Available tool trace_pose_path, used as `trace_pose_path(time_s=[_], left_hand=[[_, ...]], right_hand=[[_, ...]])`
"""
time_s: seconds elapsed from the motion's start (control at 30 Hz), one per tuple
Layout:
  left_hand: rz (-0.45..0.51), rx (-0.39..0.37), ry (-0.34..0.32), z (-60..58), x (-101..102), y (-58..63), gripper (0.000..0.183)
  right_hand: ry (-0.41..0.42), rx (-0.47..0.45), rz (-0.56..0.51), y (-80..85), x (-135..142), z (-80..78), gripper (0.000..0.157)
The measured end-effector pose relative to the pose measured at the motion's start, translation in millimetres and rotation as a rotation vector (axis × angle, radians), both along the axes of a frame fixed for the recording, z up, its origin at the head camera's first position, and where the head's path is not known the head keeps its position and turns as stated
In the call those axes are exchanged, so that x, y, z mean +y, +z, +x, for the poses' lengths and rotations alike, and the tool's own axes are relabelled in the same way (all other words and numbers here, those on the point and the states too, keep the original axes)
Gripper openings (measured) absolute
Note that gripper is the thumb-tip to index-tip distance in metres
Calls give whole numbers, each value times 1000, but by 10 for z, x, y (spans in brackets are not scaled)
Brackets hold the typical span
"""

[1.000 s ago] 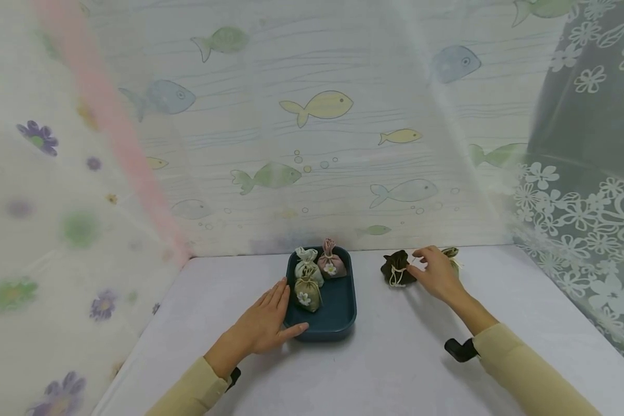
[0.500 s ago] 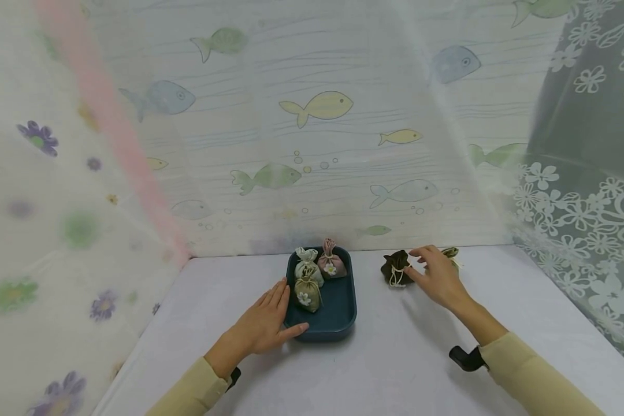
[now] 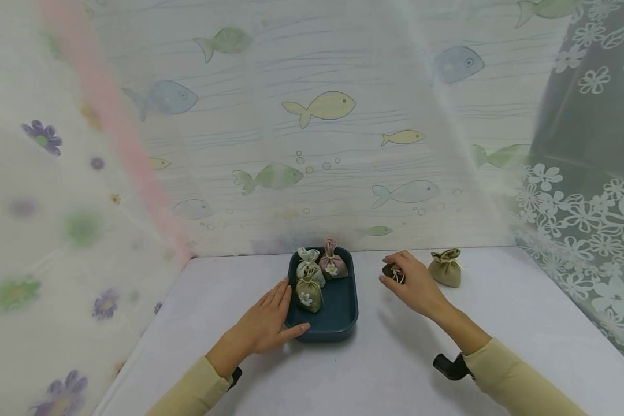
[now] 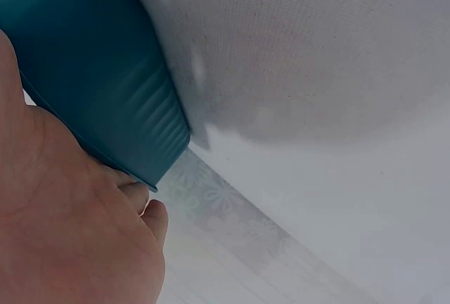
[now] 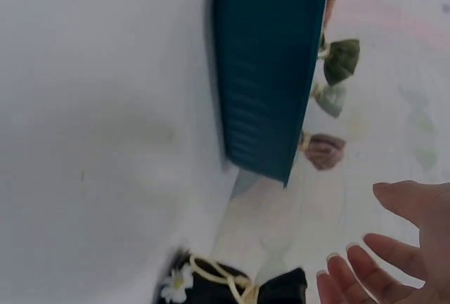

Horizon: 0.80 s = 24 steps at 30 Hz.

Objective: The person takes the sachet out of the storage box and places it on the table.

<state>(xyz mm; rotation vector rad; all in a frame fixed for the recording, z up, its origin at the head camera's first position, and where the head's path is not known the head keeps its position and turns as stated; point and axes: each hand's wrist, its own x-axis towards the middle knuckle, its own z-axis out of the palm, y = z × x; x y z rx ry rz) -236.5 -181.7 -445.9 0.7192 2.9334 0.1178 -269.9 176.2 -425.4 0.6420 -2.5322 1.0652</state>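
Note:
My left hand (image 3: 262, 323) lies with straight fingers along the left side of a dark blue tray (image 3: 338, 315), its thumb at the front rim. In the left wrist view the fingers rest against the tray's wall (image 4: 105, 72). Three drawstring pouches sit in the tray: an olive one (image 3: 309, 297), a pale green one (image 3: 312, 271) and a pink one (image 3: 334, 268). Over a dark drawstring pouch (image 3: 395, 274) hovers my right hand (image 3: 418, 286). The right wrist view shows its fingers spread just above this pouch (image 5: 274, 290), which has a white flower and a cream cord.
Another olive drawstring pouch (image 3: 445, 270) stands on the white tabletop (image 3: 364, 370), to the right of my right hand. Fish-patterned sheeting (image 3: 322, 173) hangs along the table's back edge, with flower-patterned sheeting (image 3: 41, 242) at the left.
My right hand has moved left, from the dark pouch's right side to over its top. This uncovers the olive pouch on the right. The left hand and tray stay in place.

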Motion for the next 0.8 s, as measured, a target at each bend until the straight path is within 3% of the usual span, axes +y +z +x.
trace_pose_path(time_s=[0.63, 0.8], left_hand=[[4, 19, 3, -19, -17, -39, 111], [14, 19, -1, 11, -5, 5, 108]], right_hand=[[155, -108, -34, -143, -704, -64, 35], [196, -121, -49, -196, -858, -101, 35]])
